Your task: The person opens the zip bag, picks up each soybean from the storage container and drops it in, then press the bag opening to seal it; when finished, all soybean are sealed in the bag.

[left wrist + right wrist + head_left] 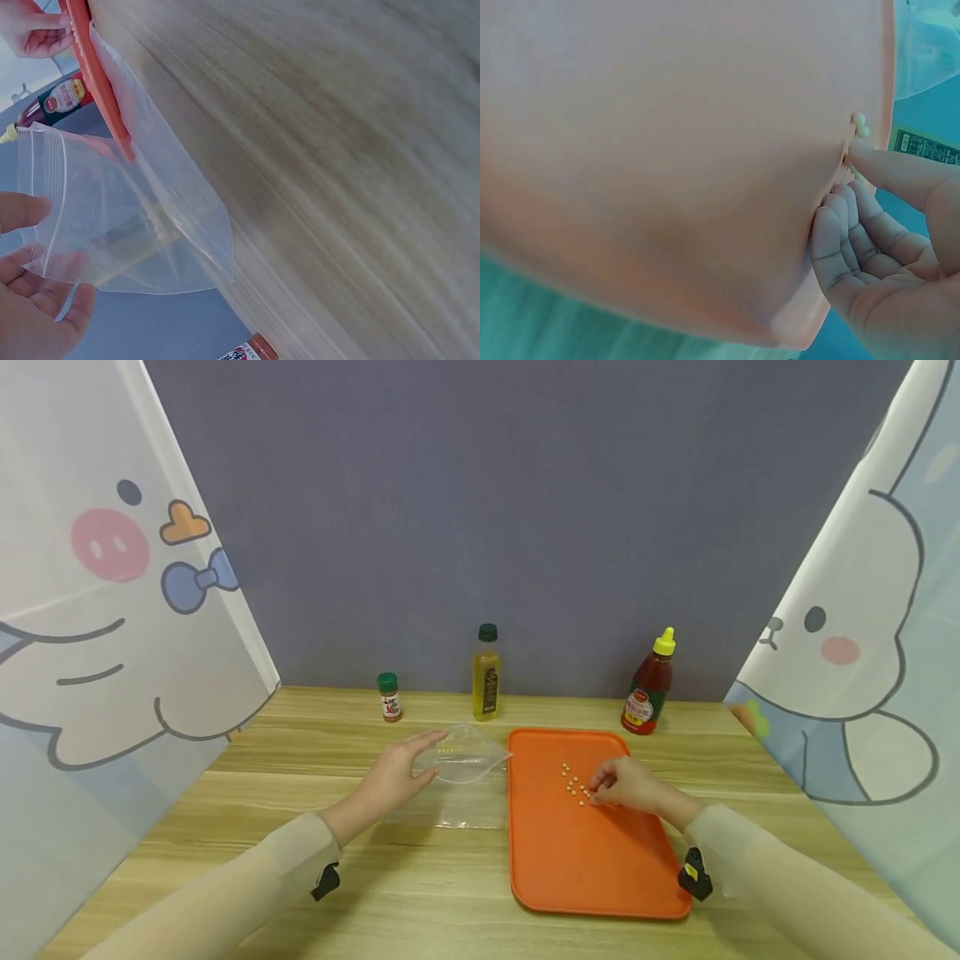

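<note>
My left hand (pixel 401 767) holds a clear zip bag (pixel 112 187) by its mouth, thumb on one side and fingers on the other. The bag lies on the table with its mouth spread, and a short row of pale yellow beans shows through the plastic. On the orange tray (pixel 585 868), several more small round beans (pixel 576 779) are scattered. Over these, my right hand (pixel 628 783) reaches down with thumb and fingertips close together at the tray surface. Two beans (pixel 860 125) sit just beyond the thumb. I cannot tell whether a bean is between the fingertips.
Along the back stand a green-capped spice jar (pixel 390 700), a bottle of yellow oil (pixel 487 681) and a red sauce bottle (pixel 648 689) with a yellow nozzle. A grey panel (pixel 480 510) rises behind the wooden table (pixel 420 893), with cartoon-printed curtains at both sides.
</note>
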Tool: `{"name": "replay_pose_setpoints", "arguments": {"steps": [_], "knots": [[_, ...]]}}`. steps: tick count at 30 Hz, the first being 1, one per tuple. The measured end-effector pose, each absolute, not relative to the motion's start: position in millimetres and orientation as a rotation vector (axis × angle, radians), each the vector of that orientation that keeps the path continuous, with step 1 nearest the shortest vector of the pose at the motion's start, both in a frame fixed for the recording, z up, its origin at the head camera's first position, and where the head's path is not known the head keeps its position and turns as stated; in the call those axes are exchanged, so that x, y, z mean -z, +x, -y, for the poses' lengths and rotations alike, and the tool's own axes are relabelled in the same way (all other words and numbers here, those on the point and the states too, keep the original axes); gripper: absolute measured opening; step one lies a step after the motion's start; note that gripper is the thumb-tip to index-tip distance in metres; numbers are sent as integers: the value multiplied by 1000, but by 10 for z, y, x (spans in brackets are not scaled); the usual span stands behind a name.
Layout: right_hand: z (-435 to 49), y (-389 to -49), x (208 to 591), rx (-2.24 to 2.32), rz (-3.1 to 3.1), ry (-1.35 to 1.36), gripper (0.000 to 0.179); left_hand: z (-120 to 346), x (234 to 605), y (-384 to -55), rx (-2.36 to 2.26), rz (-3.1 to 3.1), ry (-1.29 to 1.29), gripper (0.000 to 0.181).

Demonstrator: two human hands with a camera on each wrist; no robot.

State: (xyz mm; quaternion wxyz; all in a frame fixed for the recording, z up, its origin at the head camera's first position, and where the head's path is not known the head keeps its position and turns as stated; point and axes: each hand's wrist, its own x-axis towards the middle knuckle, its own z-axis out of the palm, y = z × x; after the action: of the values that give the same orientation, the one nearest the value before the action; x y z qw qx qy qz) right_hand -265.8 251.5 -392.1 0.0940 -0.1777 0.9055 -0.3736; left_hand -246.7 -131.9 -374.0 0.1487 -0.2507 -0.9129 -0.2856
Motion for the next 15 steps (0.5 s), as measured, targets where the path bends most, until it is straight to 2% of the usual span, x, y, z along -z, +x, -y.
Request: {"name": "replay_pose_setpoints", "arguments": {"steps": [15], "knots": [[-2473,-2648,3950,1083,-2722,-399,15,1318,3749,-2461,812,2631,-725,58]]}}
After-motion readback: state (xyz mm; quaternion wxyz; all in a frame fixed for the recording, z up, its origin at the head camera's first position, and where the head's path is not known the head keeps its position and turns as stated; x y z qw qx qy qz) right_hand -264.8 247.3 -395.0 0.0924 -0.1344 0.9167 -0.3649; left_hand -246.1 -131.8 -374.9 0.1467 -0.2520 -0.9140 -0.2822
